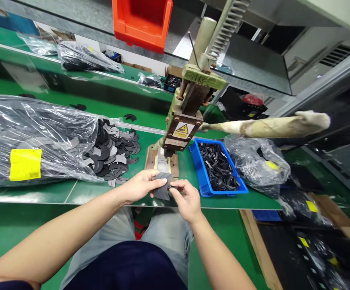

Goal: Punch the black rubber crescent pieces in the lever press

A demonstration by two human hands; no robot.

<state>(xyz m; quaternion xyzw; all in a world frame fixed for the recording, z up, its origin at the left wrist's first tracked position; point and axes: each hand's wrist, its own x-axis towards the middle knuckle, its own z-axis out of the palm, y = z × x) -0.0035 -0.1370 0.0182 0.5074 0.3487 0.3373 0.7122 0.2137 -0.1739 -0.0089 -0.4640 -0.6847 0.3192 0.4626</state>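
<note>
My left hand [143, 185] is closed around a fanned stack of thin curved grey pieces [162, 192], held just above the front edge of the green bench. At the right side of that stack, the thumb and fingers of my right hand [186, 197] are pinched together. A small dark bit shows between them, too little to name. Directly beyond my hands stands a green hand press [179, 129] with its metal base [162, 163]. Many similar black and grey curved pieces [114, 151] spill from a clear plastic bag [38, 141] on the left.
To the right of the press sits a blue bin [203, 191] of small black parts. The press's wrapped lever [265, 125] sticks out over it and a plastic bag [253, 161]. An orange bin [143, 24] rests on the shelf above. Cartons [328, 211] stand at lower right.
</note>
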